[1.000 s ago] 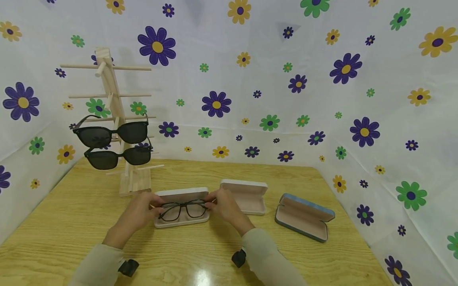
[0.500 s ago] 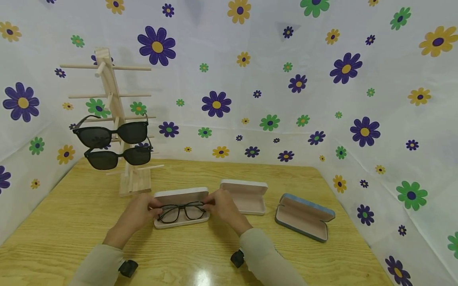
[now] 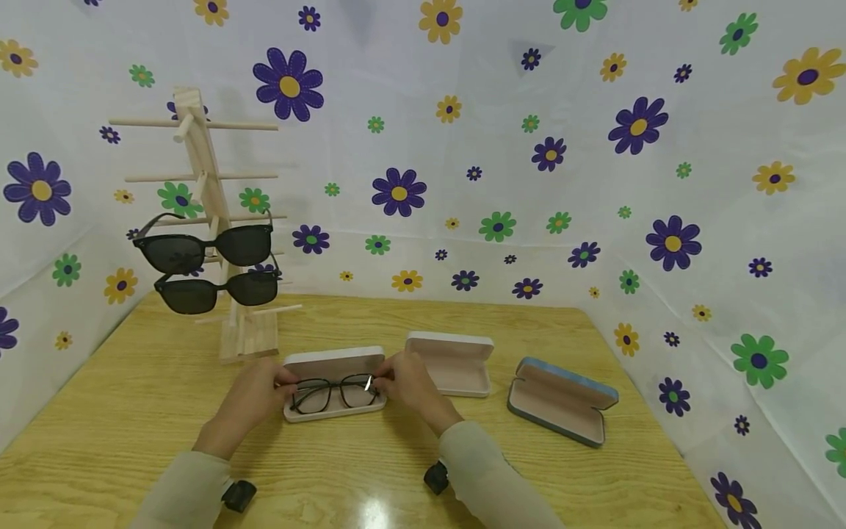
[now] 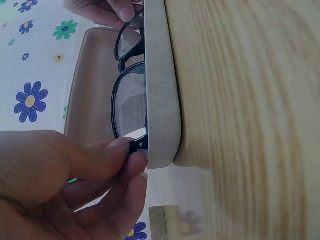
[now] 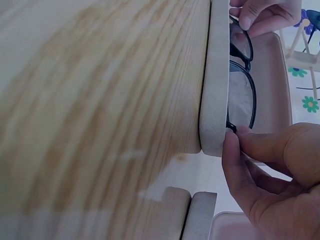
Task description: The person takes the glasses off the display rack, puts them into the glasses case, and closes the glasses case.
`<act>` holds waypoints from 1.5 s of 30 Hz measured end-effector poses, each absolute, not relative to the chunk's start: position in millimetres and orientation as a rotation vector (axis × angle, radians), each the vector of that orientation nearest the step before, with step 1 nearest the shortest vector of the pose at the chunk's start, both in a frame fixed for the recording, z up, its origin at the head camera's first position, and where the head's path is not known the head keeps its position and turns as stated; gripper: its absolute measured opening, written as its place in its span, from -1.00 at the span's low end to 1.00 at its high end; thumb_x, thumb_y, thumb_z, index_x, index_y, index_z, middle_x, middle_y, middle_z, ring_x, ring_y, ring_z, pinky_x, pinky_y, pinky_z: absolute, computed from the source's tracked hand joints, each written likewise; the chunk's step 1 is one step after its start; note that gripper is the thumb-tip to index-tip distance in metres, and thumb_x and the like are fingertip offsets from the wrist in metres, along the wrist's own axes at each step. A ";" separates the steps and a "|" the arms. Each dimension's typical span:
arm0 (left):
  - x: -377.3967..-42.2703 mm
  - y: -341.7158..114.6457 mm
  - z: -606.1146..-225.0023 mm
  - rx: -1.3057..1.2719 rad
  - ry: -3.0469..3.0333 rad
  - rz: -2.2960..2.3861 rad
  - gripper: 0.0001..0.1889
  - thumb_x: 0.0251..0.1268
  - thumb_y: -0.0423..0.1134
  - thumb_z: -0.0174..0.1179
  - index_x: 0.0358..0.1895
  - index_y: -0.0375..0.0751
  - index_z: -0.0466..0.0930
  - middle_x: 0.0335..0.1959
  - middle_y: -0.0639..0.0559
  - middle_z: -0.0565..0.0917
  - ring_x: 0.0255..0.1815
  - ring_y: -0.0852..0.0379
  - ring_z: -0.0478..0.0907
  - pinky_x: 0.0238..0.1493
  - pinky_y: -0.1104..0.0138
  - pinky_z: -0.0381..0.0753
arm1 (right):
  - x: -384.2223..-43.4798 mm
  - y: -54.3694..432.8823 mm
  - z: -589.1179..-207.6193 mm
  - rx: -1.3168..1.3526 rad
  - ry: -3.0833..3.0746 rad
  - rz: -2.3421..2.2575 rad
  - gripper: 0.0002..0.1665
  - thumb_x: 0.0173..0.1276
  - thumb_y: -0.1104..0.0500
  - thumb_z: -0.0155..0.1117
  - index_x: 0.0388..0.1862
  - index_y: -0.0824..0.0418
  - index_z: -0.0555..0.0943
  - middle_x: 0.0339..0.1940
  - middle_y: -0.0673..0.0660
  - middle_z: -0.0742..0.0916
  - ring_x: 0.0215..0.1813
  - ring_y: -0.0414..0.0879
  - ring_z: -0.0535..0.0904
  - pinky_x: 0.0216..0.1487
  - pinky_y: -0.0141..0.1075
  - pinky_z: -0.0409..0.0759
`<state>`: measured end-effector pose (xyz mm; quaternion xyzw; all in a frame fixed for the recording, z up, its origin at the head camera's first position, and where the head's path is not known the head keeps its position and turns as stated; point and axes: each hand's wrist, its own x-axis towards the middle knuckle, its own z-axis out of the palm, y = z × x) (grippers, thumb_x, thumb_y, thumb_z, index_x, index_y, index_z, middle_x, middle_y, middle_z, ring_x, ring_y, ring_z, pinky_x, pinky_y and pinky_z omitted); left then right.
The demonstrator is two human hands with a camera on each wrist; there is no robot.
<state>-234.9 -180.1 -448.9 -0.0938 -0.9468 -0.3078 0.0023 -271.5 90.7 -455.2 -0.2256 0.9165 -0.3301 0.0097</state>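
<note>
Black-framed eyeglasses (image 3: pixel 317 397) with clear lenses sit low inside an open white glasses case (image 3: pixel 335 416) with a pinkish lining. My left hand (image 3: pixel 252 393) pinches the left end of the frame between thumb and finger, at the hinge corner, as the left wrist view shows closely. At the opposite end, the thumb and index finger of my right hand (image 3: pixel 411 383) pinch the frame's other corner. In both wrist views the case's front wall (image 4: pixel 162 90) hides the lower part of the glasses. Whether they touch the case's floor I cannot tell.
Right of this case stands another open white case (image 3: pixel 456 364), then an open blue-grey case (image 3: pixel 562 411). Behind my left hand rises a wooden display stand (image 3: pixel 201 147) with crossing rods; two pairs of black sunglasses (image 3: pixel 244 246) hang on it. A flower-patterned cloth surrounds the table.
The eyeglasses have sunk slightly deeper into the case and shifted a little left. My right hand has moved slightly left with them; both hands keep their pinch.
</note>
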 end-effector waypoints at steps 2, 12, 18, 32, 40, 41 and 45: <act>-235.0 -179.9 -449.1 -0.282 -2.967 -0.970 -0.88 0.29 -0.45 0.36 -0.16 -0.34 0.83 -0.19 -0.20 0.81 -0.20 -0.09 0.73 -0.26 0.11 0.70 | -271.3 90.1 -454.9 -0.694 2.867 -1.025 -0.90 0.35 0.34 0.43 -0.23 0.39 0.81 -0.27 0.25 0.85 -0.27 0.00 0.81 -0.32 -0.42 0.70; -234.7 -177.6 -449.9 -0.280 -2.920 -0.956 -0.90 0.22 -0.48 0.39 -0.23 -0.35 0.84 -0.27 -0.19 0.81 -0.25 -0.10 0.74 -0.28 0.10 0.72 | -268.8 87.5 -453.2 -0.678 2.908 -1.007 -0.91 0.34 0.36 0.43 -0.31 0.37 0.83 -0.32 0.22 0.85 -0.32 -0.06 0.79 -0.37 -0.45 0.66; -234.9 -176.6 -449.9 -0.267 -2.917 -0.947 -0.90 0.19 -0.50 0.40 -0.25 -0.34 0.84 -0.30 -0.18 0.82 -0.24 -0.11 0.75 -0.25 0.08 0.72 | -268.6 85.8 -454.3 -0.662 2.942 -1.001 -0.92 0.31 0.37 0.44 -0.35 0.36 0.83 -0.36 0.21 0.85 -0.38 -0.11 0.76 -0.45 -0.52 0.59; -233.3 -177.4 -450.2 -0.255 -2.915 -0.970 -0.90 0.17 -0.48 0.42 -0.25 -0.34 0.84 -0.29 -0.18 0.83 -0.24 -0.10 0.75 -0.30 0.13 0.73 | -268.4 86.2 -453.7 -0.649 2.960 -0.982 -0.92 0.29 0.36 0.46 -0.38 0.33 0.84 -0.38 0.17 0.86 -0.40 -0.16 0.71 -0.44 -0.50 0.57; -231.6 -190.7 -447.3 -0.268 -2.864 -1.045 -0.87 0.29 -0.42 0.32 -0.18 -0.34 0.82 -0.25 -0.19 0.81 -0.25 -0.06 0.74 -0.27 0.11 0.74 | -270.6 99.1 -445.6 -0.692 2.912 -0.973 -0.88 0.38 0.28 0.40 -0.31 0.29 0.83 -0.33 0.14 0.85 -0.35 -0.18 0.68 -0.35 -0.44 0.60; -231.5 -192.4 -446.7 -0.252 -2.869 -1.043 -0.85 0.33 -0.40 0.29 -0.15 -0.37 0.81 -0.24 -0.20 0.81 -0.25 -0.06 0.74 -0.28 0.12 0.73 | -271.0 101.6 -442.9 -0.678 2.904 -0.976 -0.86 0.40 0.25 0.39 -0.30 0.28 0.83 -0.32 0.13 0.85 -0.34 -0.18 0.68 -0.33 -0.43 0.61; -232.1 -197.2 -445.7 -0.235 -2.871 -1.041 -0.66 0.54 -0.31 0.12 0.16 -0.52 0.64 -0.15 -0.31 0.78 -0.27 -0.04 0.77 -0.32 0.17 0.74 | -272.1 110.0 -431.7 -0.544 2.868 -1.022 -0.74 0.47 0.07 0.36 -0.27 0.24 0.79 -0.28 0.09 0.79 -0.27 -0.16 0.64 -0.25 -0.33 0.64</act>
